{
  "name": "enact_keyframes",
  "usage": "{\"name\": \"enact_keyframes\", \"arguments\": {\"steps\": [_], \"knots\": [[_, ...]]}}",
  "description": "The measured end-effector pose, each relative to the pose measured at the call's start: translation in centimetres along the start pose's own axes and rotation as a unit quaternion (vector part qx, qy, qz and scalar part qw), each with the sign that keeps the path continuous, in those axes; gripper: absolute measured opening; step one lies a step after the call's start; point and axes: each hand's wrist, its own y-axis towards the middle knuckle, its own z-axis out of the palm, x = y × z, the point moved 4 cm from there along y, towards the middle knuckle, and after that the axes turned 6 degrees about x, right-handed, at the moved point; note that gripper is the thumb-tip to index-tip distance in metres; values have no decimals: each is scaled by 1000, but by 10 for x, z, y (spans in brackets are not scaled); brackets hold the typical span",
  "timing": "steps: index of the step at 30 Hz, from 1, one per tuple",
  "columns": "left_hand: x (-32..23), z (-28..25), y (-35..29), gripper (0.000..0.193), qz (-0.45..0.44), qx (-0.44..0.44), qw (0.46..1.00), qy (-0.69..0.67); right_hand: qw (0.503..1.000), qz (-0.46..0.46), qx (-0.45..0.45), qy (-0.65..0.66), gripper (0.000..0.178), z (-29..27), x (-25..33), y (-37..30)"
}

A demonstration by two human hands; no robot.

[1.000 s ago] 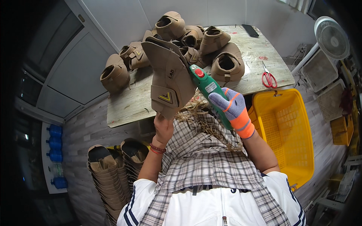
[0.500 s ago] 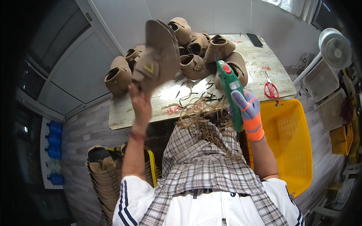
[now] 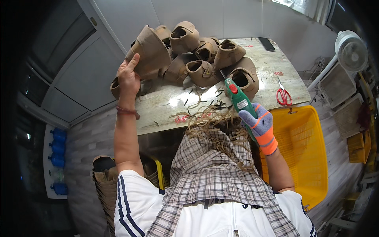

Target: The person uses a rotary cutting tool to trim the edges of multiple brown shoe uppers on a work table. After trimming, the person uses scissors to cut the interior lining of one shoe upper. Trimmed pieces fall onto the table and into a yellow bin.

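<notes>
My bare left hand (image 3: 129, 75) grips a tan shoe upper (image 3: 149, 53) by its edge and holds it over the far left part of the table, by other uppers. In my right hand (image 3: 258, 122), which wears a grey and orange glove, is a green handheld power tool (image 3: 242, 103) with a red button. Its thin metal tip points toward the pile and ends near an upper (image 3: 244, 79) at the pile's right. Several more tan uppers (image 3: 185, 37) are heaped behind. Tan trimmed strips (image 3: 211, 114) lie at the table's near edge and on my checked apron (image 3: 205, 158).
Red-handled scissors (image 3: 283, 96) and a black phone (image 3: 267, 44) lie on the table's (image 3: 272, 71) right side. A yellow basket (image 3: 316, 158) stands right of my lap. Stacked uppers (image 3: 103, 185) are at lower left. A white fan (image 3: 351, 51) stands at right.
My left hand has moved left and away from me with the upper, which is now turned and lower, beside the pile. My right hand and the tool have shifted slightly nearer.
</notes>
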Motion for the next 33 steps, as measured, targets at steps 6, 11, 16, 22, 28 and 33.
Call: {"name": "enact_keyframes", "arguments": {"steps": [6, 11, 16, 22, 28, 33], "knots": [[8, 2, -44, 30, -241, 73, 882, -398, 963, -171, -60, -200, 52, 5, -1, -13], [38, 10, -71, 37, -316, 67, 806, -496, 913, -239, -69, -323, 54, -5, -8, -30], [57, 22, -83, 38, -352, 54, 762, -540, 909, -249, -71, -327, 53, -15, -16, -38], [69, 33, -89, 35, -374, 72, 741, -553, 908, -270, -74, -313, 51, -15, -17, -42], [83, 29, -92, 34, -385, 20, 738, -554, 916, -270, -46, -292, 46, -8, 0, -40], [88, 34, -96, 34, -388, 8, 730, -562, 912, -283, -49, -293, 45, -5, 3, -37]]}}
